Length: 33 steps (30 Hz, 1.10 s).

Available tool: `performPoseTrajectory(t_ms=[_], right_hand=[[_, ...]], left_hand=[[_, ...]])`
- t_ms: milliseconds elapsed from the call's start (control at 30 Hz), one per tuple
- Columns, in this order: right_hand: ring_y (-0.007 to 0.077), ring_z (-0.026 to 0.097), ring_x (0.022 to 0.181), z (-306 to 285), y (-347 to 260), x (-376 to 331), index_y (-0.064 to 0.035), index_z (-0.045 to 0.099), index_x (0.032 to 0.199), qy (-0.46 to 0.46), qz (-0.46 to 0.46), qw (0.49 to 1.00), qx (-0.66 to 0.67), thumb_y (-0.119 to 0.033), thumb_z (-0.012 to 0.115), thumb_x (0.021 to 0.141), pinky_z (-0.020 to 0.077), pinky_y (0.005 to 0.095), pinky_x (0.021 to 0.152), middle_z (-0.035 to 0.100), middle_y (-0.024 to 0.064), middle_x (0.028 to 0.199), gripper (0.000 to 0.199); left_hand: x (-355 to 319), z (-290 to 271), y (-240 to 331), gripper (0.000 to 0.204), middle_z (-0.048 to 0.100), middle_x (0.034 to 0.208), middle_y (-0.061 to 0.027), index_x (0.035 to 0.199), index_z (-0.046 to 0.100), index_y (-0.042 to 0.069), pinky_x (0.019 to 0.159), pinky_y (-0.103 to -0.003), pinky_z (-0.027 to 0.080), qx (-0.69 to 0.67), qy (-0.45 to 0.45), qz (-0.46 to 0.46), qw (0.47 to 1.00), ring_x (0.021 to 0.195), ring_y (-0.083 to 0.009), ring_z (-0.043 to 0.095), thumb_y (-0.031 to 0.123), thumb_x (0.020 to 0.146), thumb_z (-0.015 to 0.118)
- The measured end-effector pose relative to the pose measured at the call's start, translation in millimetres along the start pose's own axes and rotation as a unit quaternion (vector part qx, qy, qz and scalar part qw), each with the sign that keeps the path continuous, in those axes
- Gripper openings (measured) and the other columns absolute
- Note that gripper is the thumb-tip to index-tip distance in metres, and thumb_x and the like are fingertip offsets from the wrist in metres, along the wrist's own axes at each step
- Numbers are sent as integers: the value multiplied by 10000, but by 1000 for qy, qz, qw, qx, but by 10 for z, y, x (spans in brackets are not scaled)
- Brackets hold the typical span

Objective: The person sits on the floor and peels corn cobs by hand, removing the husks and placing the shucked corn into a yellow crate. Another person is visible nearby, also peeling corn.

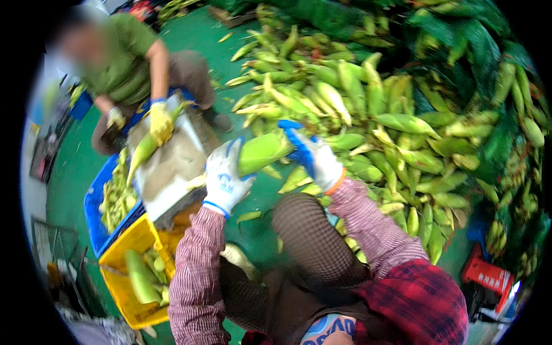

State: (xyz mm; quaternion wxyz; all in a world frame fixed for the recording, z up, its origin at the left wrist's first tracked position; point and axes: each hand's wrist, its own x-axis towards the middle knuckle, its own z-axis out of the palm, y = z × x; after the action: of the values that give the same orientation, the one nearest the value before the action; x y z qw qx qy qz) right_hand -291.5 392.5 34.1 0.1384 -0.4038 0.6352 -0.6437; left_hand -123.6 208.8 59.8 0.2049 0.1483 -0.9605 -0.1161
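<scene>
Level between my two hands lies a green ear of corn in its husk. My left hand, in a white glove with blue-coated fingers, is closed round its left end. At the other end, my right hand in a matching glove grips the ear with its blue fingers; part of that end is hidden behind them. Just beyond my right hand spreads a big heap of unhusked corn. Close to my left hand is a worn board resting over the crates.
Across the board sits a co-worker in a green shirt, a yellow-gloved hand on another ear. A blue crate holds pale trimmings; a yellow crate holds corn pieces. Green net sacks and a red crate stand right.
</scene>
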Motion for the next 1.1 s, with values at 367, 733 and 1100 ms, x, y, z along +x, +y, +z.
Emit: performPoseTrajectory(t_ms=[367,733,1100], right_hand=[[387,467,1355,-1906,1812,-1509,-27,329,1529,-76,440,720,-532,-524,738,790,365,419,1142,475,233,1482,980],[357,547,1276,-1893,1746,-1829,-32,552,1386,-126,461,718,-506,-436,877,635,440,413,1072,582,234,1367,912],[107,642,649,-2095,1153,-2461,2,677,1158,-22,471,880,-62,-244,700,917,476,244,560,719,59,867,345]], left_hand=[[-257,-205,-1146,725,625,1216,-131,1342,560,151,1004,-447,440,173,-72,-208,960,1161,-326,584,267,664,788],[-340,-168,-1541,740,616,1257,-136,1351,565,179,1026,-442,448,192,-125,-319,920,1202,-322,579,320,668,811],[-374,-227,-1791,710,585,1343,-116,1383,534,167,1051,-442,418,236,-44,-328,914,1247,-281,560,283,722,768]])
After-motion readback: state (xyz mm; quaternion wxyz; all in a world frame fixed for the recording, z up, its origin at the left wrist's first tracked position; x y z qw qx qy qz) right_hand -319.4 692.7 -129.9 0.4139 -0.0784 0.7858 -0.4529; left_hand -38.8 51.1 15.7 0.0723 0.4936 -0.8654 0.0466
